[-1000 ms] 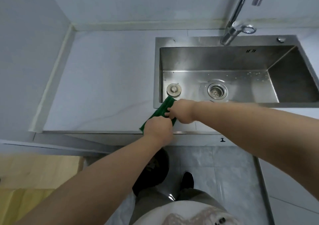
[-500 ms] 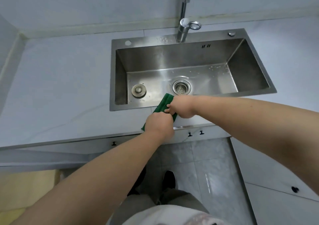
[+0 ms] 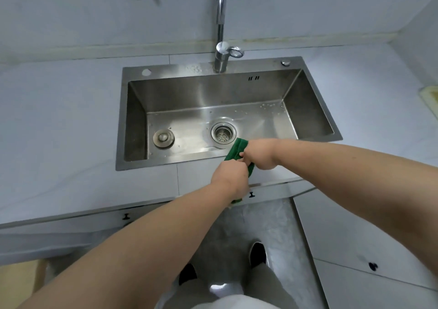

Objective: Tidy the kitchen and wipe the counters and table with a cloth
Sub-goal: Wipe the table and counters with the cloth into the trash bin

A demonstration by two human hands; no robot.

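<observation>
- Got the green cloth [image 3: 237, 151] bunched into a long, narrow roll, dark green with fold lines running along it.
- It sits right at the front edge of the sink [image 3: 166, 164], one end poking over the basin near the drain strainer [image 3: 223, 132], the other end peeking out below my left wrist by the worktop [image 3: 59, 142] edge.
- My left hand [image 3: 229, 178] is fisted around the near end, my right hand [image 3: 259, 153] is wrapped tight around the far end, knuckles almost touching.
- Most of the cloth is hidden under my hands, so only the two ends and a bit between them show.
- Sink plug [image 3: 163, 138] lies loose on the basin floor to the left, tap [image 3: 221, 24] straight behind.
</observation>
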